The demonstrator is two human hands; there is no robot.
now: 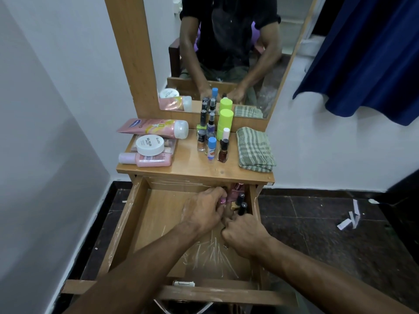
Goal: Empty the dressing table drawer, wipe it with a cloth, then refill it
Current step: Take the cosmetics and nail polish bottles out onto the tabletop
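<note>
The wooden drawer [133,223] is pulled out under the dressing table top [190,162]. Small nail polish bottles [240,201] cluster in its far right corner. My left hand [204,209] reaches into that corner, its fingers curled round a small pink-capped bottle [222,200]. Just in front of it, my right hand [243,236] is closed in a fist; what it holds is hidden. A folded green checked cloth [255,149] lies on the right of the table top.
On the table top lie a pink tube [154,128], a white round jar [150,145], a pink bottle [147,160] and several upright small bottles [213,137] with green containers. A mirror [226,53] stands behind. Blue curtain [367,53] hangs right; paper scraps [349,219] litter the floor.
</note>
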